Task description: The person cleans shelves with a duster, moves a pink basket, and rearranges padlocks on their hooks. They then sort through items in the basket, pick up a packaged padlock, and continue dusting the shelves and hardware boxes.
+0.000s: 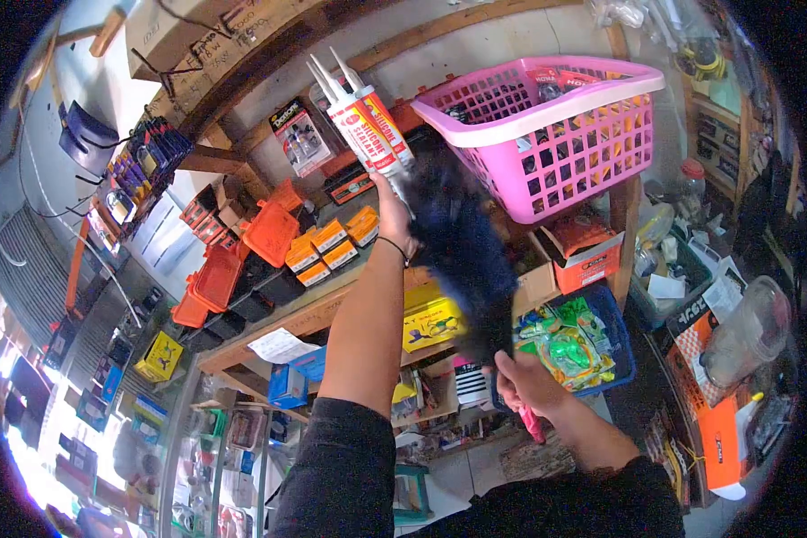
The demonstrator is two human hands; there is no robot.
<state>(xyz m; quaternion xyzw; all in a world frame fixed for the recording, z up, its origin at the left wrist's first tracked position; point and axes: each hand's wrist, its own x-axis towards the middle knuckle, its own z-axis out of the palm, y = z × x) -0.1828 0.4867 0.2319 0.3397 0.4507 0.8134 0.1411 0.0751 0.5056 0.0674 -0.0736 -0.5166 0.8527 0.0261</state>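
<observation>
My left hand (394, 213) is wrapped round silicone sealant tubes (368, 130) with white nozzles pointing up, held above the shelf. Lower right, my right hand (531, 384) grips the pink handle of a dark feather duster (462, 238). The duster's dark bristles are blurred and reach up beside the tubes; whether they touch them I cannot tell. Just right of the duster's top stands a pink basket (556, 170) with packets inside. Small orange-and-white boxes (332, 247) sit on the shelf left of my left forearm.
Orange bins (273, 233) line the shelf at left. A blue basket (623, 345) of green packets is below the pink one. A yellow box (430, 325) lies under the shelf edge. At right are a clear plastic container (749, 336) and an orange box (722, 439).
</observation>
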